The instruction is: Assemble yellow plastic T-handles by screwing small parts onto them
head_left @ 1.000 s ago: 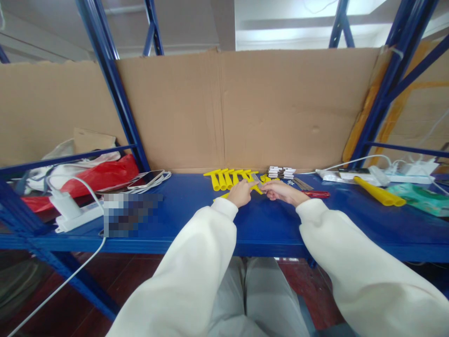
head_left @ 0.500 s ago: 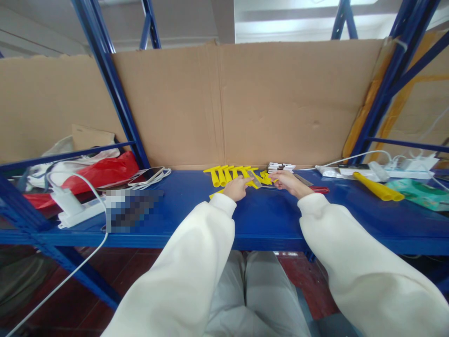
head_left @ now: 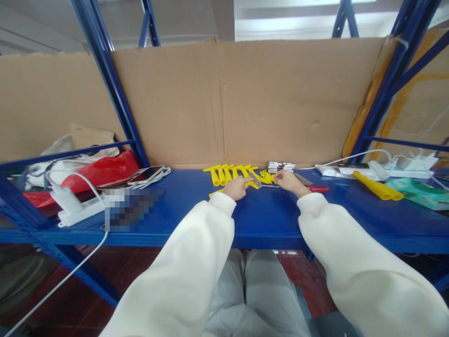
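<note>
My left hand (head_left: 235,187) is closed over a yellow tube-like piece (head_left: 251,184), its index finger lying along the piece; the other end shows left of the wrist. Just right of it, my right hand (head_left: 289,181) has its fingers curled together beside crumpled yellow scraps (head_left: 267,177). What those fingers hold, if anything, I cannot make out. A tool with a red handle (head_left: 319,189) lies partly under the right hand, and a thin metal shaft shows left of the fingers. Behind my left hand several yellow T-shaped pieces (head_left: 220,176) lie in a row.
A stack of small white pieces (head_left: 281,167) stands against the cardboard panel (head_left: 280,103). To the right lie yellow cones (head_left: 379,187), a green packet (head_left: 419,193) and a power strip (head_left: 409,173). A phone (head_left: 145,175), white cable and red bag (head_left: 105,169) are left.
My right hand has drawn slightly right, away from the yellow scraps, and its fingers have curled in. My left hand stays on the yellow piece.
</note>
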`<action>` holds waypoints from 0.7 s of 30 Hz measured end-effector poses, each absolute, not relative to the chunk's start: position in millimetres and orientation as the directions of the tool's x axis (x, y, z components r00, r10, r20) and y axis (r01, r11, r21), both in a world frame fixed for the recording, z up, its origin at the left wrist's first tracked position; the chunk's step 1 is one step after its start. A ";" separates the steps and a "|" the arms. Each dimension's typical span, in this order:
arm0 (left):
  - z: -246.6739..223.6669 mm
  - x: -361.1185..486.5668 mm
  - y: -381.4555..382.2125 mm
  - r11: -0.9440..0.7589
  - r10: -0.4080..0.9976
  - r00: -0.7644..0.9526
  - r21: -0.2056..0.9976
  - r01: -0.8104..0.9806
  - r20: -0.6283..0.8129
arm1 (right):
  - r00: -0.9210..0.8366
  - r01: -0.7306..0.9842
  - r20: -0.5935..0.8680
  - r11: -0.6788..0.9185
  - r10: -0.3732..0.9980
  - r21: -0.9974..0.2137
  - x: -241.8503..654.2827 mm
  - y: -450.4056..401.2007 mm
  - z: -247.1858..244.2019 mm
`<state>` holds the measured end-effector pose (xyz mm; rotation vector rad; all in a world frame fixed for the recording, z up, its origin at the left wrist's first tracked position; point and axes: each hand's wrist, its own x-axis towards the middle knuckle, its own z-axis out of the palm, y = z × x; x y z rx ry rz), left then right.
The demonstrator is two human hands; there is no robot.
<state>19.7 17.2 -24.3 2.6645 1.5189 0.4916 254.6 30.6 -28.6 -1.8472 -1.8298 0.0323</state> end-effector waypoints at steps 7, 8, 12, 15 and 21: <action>-24.4 20.1 17.0 -0.522 0.844 0.478 0.172 0.835 0.241 | 0.118 0.960 0.303 -0.031 0.946 -0.278 264.2 34.3 -30.8; -24.5 20.2 17.0 -0.521 0.845 0.477 0.175 0.835 0.241 | 0.133 0.964 0.279 -0.059 0.951 -0.261 264.4 33.8 -30.8; -25.5 20.2 17.2 -0.524 0.844 0.477 0.190 0.830 0.246 | 0.138 0.976 0.169 -0.105 0.976 -0.190 259.0 31.6 -29.1; -27.1 19.7 18.2 -0.541 0.833 0.489 0.193 0.818 0.260 | 0.137 0.979 0.136 -0.113 0.981 -0.171 251.1 33.1 -24.5; -30.7 18.7 22.0 -0.564 0.816 0.505 0.193 0.803 0.281 | 0.213 0.969 0.119 -0.194 0.970 -0.152 236.6 42.7 -14.8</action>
